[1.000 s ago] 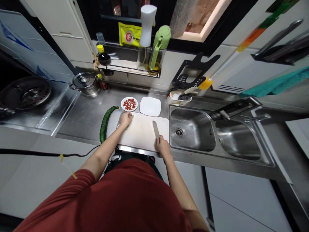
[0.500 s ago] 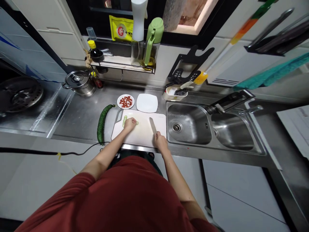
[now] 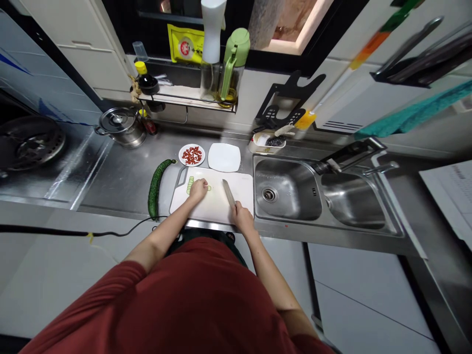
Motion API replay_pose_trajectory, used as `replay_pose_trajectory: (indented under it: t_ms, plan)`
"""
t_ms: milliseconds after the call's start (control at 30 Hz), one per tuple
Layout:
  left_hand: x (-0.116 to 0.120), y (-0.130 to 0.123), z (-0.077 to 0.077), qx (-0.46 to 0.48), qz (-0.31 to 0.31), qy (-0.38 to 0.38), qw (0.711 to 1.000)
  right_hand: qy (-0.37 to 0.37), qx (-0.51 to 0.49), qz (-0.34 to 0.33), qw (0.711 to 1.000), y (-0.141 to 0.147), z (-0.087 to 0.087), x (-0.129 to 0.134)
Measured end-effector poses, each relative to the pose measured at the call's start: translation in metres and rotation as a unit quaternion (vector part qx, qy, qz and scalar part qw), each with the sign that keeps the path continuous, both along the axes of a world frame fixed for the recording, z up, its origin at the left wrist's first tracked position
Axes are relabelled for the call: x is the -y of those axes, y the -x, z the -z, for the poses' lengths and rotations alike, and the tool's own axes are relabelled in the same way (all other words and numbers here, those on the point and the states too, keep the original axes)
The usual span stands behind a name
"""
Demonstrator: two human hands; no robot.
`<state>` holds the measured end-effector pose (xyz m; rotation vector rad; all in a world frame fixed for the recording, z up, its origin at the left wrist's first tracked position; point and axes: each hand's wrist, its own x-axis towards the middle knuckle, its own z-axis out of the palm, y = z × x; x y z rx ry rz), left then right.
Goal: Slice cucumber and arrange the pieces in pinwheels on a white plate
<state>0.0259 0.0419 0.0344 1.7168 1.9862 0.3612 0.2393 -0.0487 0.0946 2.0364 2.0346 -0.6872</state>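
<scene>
On the white cutting board [image 3: 217, 211], my left hand [image 3: 198, 190] is closed with its fingertips at a small pale green slice [image 3: 209, 188]. A short row of overlapping cucumber slices [image 3: 190, 185] lies just left of that hand. My right hand [image 3: 242, 216] is wrapped round the handle of a knife [image 3: 228, 193], whose blade points up and left above the board. Left of the board lies a long dark green cucumber [image 3: 155, 189]. Behind the board stand a white plate of chopped red pieces [image 3: 192, 155] and a bare white square plate [image 3: 224, 157].
A double steel sink [image 3: 291, 189] with a faucet [image 3: 350, 155] is on the right. A lidded pot [image 3: 121, 127] stands at the back left, near the stove [image 3: 33, 142]. Bottles fill a wall shelf [image 3: 188, 98]. A black cable [image 3: 73, 231] crosses the front left edge.
The knife and my right hand have moved slightly left, toward my left hand. My left hand stays almost in place by the small slice.
</scene>
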Motion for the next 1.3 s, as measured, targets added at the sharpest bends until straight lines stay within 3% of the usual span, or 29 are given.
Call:
replay_pose_trajectory:
  t_ms: [500, 1300]
  plan:
    - [-0.008, 0.005, 0.007, 0.026, 0.001, -0.006, 1.0, 0.023, 0.016, -0.099, 0.995, 0.027, -0.005, 0.013]
    - [-0.014, 0.006, 0.006, 0.032, -0.013, 0.03, 0.999, 0.05, 0.008, -0.116, 0.992, 0.033, 0.0, 0.006]
